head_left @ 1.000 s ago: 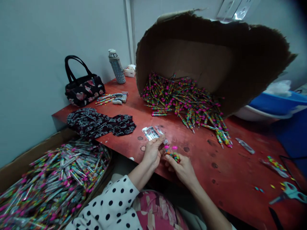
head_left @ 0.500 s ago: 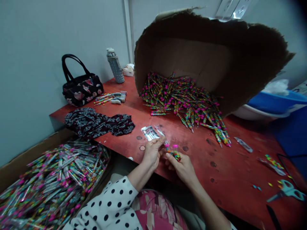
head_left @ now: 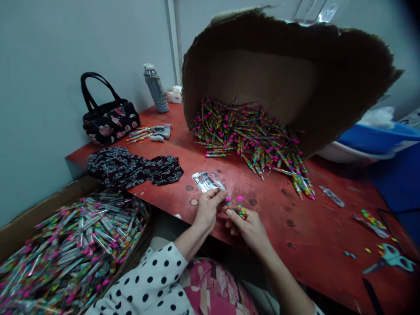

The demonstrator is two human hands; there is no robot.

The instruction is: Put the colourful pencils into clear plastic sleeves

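My left hand is closed, thumb over fingers, pinching a narrow clear plastic sleeve that sticks out beyond the fingertips. A silver printed packet lies just past the knuckles; whether the hand touches it I cannot tell. My right hand is curled around pink-capped tubes of colourful candy, and their number is partly hidden by the fingers. Between the two hands, a pink cap shows at the sleeve's near end. Both hands are close together over the front edge of the red table.
A large cardboard box on its side spills many candy tubes. Lower left, another box holds wrapped tubes. A handbag, flask and dark patterned cloth stand left; scissors and loose candies lie right.
The view has shifted very slightly. Both hands keep nearly the same grip and place, with only a small movement of the fingers where they meet.
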